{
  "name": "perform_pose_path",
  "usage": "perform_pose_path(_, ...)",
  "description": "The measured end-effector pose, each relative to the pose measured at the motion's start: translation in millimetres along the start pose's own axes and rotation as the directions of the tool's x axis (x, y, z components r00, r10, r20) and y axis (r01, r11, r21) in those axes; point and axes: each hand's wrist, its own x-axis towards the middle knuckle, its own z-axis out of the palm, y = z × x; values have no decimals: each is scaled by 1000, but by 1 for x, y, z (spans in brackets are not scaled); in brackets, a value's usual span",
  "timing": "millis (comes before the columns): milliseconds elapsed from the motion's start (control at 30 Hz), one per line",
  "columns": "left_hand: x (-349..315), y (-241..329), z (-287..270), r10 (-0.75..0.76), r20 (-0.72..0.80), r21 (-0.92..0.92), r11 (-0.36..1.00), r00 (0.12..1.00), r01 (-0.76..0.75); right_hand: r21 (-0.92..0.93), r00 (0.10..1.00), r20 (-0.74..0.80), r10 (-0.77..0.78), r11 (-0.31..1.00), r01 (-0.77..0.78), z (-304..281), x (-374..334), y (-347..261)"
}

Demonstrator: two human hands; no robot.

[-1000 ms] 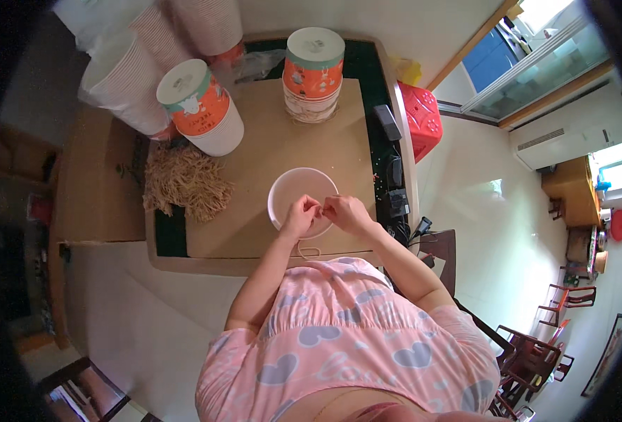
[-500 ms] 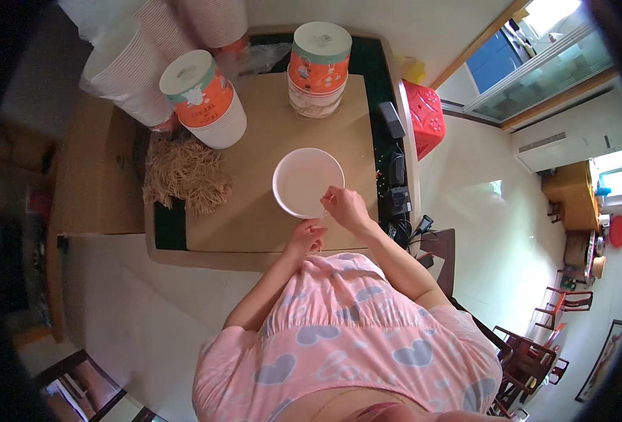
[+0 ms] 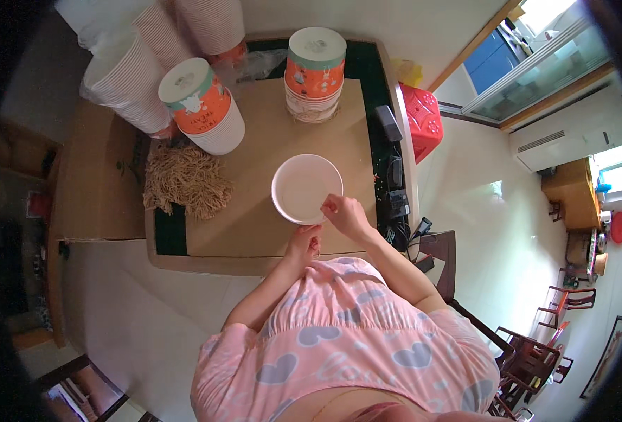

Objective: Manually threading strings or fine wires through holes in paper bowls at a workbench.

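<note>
A white paper bucket (image 3: pixel 306 184) stands on the cardboard sheet in front of me, its mouth up and its inside bare. At the near right of its rim is my right hand (image 3: pixel 347 216), fingers closed in a pinch; what they grip is too small to tell. My left hand (image 3: pixel 304 242) is just below the bucket's near side, fingers curled together, their contents hidden. To the left lies a bundle of tan twine strands (image 3: pixel 188 181).
Upside-down stacks of printed orange buckets stand at the back left (image 3: pixel 204 105) and back middle (image 3: pixel 315 74). Plastic-wrapped bucket stacks (image 3: pixel 124 81) crowd the far left. Black adapters and cables (image 3: pixel 397 202) line the table's right edge, beside a red stool (image 3: pixel 421 123).
The view has tilted slightly, so the table items sit a little lower in the picture. Both hands stay by the bucket's near rim with fingers closed.
</note>
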Motion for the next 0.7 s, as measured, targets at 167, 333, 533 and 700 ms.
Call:
perform_pose_path(167, 1, 5, 15, -27, 76, -57, 998, 997, 31, -1, 1000, -2, 12, 1000, -12, 4, 0, 5)
perform_pose_path(333, 8, 2, 17, -59, -29, -143, 988, 998, 55, 4, 1000, 6, 14, 1000, -14, 5, 1, 2)
perform_pose_path(533, -15, 4, 8, 218, -21, 532, 829, 976, -174, -90, 998, 57, 24, 996, -19, 5, -2, 1)
perform_pose_path(700, -68, 56, 48, 422, 290, 942, 34, 859, -335, -23, 989, 116, -86, 996, 89, 2, -13, 8)
